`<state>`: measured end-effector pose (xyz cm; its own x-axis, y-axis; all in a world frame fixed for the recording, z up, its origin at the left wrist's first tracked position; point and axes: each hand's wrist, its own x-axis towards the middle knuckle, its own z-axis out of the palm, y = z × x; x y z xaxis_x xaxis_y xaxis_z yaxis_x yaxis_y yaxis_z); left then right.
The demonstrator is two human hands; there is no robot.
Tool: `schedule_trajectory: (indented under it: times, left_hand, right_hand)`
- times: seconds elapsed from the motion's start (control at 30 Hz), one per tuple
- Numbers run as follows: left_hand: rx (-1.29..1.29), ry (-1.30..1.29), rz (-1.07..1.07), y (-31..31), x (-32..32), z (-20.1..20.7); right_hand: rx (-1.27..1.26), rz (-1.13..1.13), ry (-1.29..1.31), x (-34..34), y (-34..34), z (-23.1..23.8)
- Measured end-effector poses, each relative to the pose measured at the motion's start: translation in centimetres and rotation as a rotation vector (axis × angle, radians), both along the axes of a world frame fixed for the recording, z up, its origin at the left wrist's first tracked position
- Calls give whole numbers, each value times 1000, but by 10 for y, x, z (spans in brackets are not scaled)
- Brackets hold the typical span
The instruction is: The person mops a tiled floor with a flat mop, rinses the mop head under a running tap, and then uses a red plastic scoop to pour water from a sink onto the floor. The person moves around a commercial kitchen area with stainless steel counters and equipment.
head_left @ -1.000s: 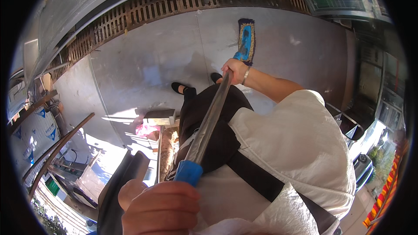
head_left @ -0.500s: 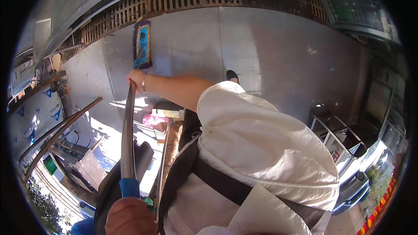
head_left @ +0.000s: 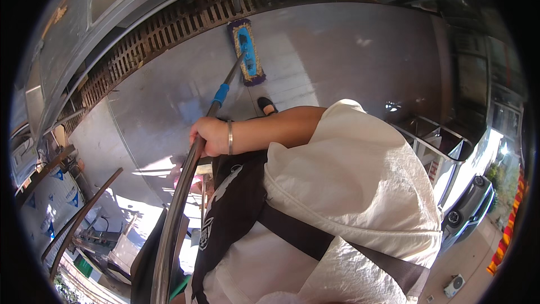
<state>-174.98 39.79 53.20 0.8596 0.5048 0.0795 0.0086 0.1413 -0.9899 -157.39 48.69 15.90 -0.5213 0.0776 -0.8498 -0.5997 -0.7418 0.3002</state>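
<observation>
My right hand (head_left: 209,136), a metal bracelet at its wrist, is closed around the metal handle (head_left: 174,219) of a flat mop. The handle slants from the lower edge up to a blue collar (head_left: 221,94) just beyond my fingers. At its far end the mop head (head_left: 252,67) lies on the grey floor (head_left: 180,73). It has a blue plate, a yellowish pad and a dark purple fringe. My left hand is out of view, and the handle's upper end runs off the lower edge.
A slotted drain grate (head_left: 191,18) runs along the far side beneath metal counters (head_left: 112,50). A metal-framed rack (head_left: 439,141) stands at the right. Curved brown bars (head_left: 84,214) are at the left. My dark shoe (head_left: 266,104) is close to the mop head.
The mop head has moved right across the floor and turned slightly. My right hand has shifted right and nearer with the handle. My left hand, on the handle before, has left the view.
</observation>
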Motion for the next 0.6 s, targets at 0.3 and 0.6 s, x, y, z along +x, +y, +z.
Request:
schedule_trajectory:
  times: [0.3,0.6]
  left_hand:
    - [-2428,-2265,-731,53,108,-171]
    - [-2430,-2128,-1046,104,50,-205]
  right_hand:
    - [-77,-287,-476,265,12,-117]
    - [-151,-17,-706,217,59,-147]
